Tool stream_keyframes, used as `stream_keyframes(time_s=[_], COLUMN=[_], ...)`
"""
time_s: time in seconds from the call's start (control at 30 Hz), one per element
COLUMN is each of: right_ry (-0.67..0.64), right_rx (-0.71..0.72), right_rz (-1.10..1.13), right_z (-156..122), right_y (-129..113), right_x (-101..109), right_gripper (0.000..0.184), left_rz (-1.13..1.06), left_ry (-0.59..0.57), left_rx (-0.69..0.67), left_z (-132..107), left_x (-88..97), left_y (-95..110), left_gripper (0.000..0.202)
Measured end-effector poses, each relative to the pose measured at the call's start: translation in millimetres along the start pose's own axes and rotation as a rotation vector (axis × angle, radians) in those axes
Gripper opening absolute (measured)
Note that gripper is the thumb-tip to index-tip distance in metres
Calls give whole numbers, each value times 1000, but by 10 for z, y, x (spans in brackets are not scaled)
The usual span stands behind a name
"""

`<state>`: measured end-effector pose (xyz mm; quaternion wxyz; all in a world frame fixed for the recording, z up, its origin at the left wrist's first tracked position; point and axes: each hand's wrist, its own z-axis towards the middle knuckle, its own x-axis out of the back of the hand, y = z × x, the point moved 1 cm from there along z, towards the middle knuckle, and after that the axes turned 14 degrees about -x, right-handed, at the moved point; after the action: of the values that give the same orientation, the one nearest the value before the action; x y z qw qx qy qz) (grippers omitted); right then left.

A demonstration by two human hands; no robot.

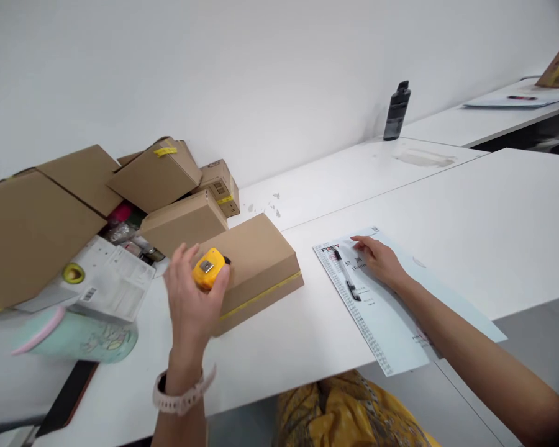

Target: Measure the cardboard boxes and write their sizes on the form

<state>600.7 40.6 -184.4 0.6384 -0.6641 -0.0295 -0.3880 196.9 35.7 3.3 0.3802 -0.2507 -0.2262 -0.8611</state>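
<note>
My left hand (193, 295), with a pale pink watch band (184, 397) on its wrist, grips a yellow tape measure (209, 268). It is over the left part of a closed cardboard box (261, 254) sealed with yellow tape along its side. Fingers partly outstretched, my right hand (377, 257) rests on a light blue printed folder (410, 316) and holds nothing. A black-capped clear pen (346, 273) lies on that folder, left of the hand.
Several cardboard boxes (156, 174) crowd the left side by the wall. Nearer stand a white printed box (112, 279) and a mint tumbler (93, 338) with a pink handle. A dark water bottle (397, 112) stands at the back. The table (302, 335) ends just before my lap.
</note>
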Motion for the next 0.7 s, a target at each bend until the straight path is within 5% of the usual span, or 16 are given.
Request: stream_keyframes(time_s=[0.1, 0.2, 0.33, 0.43, 0.5, 0.6, 0.7], right_ry=[-4, -18, -30, -63, -221, -814, -1027], right_rx=[-58, -114, -166, -163, -117, -175, -236], right_rz=[61, 107, 177, 257, 331, 593, 746], right_z=[12, 13, -127, -555, -1024, -1808, -2349], right_y=[-23, -101, -365, -715, -977, -1289, -1391], right_x=[2, 45, 190, 301, 328, 276, 175], right_gripper=[39, 34, 30, 30, 36, 53, 54], left_rz=[-141, -147, -198, -367, -520, -824, -916], left_ry=[-220, -201, -110, -187, -293, -576, -679], left_rx=[150, 151, 206, 206, 164, 219, 307], left_z=[27, 27, -132, -449, -718, -1118, -1448], left_x=[-73, -154, -15, 239, 390, 499, 511], left_y=[-247, -274, 24, 455, 760, 1068, 1097], left_gripper=[62, 53, 50, 51, 54, 65, 73])
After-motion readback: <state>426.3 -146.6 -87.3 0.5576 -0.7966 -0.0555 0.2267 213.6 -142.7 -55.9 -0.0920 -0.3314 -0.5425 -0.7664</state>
